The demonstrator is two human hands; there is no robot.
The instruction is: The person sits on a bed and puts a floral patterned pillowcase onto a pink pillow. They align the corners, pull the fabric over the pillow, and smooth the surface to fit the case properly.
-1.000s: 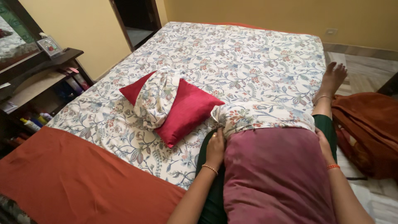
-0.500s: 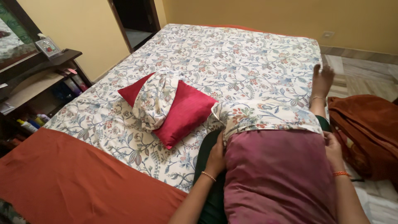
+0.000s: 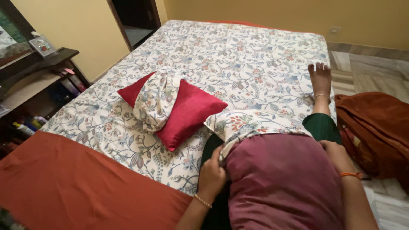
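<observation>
A mauve pillow (image 3: 283, 183) lies on my lap, its far end inside a floral pillow cover (image 3: 251, 122). My left hand (image 3: 211, 175) grips the cover's left edge against the pillow's side. My right hand (image 3: 338, 155) holds the cover's right edge on the other side. My foot (image 3: 320, 79) rests on the bed's right edge. A red cushion (image 3: 187, 113) lies on the bed to the left, with a second floral cover (image 3: 156, 99) draped over it.
The bed has a floral sheet (image 3: 238, 55) and an orange sheet (image 3: 72, 183) at the near end. A dark shelf (image 3: 40, 72) with bottles stands at the left. An orange blanket (image 3: 377, 127) lies on the floor at the right. A doorway (image 3: 132, 17) opens at the back.
Both hands have slid toward me along the pillow's sides, pulling the floral cover further over it. My view has shifted slightly and my foot has lowered onto the bed.
</observation>
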